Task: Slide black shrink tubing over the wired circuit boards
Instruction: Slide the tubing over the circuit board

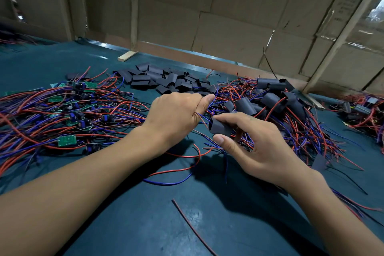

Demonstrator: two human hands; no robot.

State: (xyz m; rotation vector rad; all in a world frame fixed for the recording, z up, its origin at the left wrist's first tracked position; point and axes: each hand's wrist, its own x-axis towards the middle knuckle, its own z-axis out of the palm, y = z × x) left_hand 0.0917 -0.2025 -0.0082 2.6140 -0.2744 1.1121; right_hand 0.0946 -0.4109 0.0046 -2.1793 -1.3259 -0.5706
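Left hand (174, 114) fisted around red and blue wires (202, 115); just right of it, right hand (255, 143) pinches 1 black tube (220, 128). Threading seems underway; next, likely drawing wires through.

Bare boards (64, 140) left, tubing pile (166, 81) behind, prob. sleeved boards (272, 97) right.

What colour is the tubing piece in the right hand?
Black, matte; the head view shows the tubing piece in the right hand.

Your left hand (176, 114) is fisted, thumb out — your right hand (255, 143) pinches with thumb and forefinger, both forearms reaching forward.
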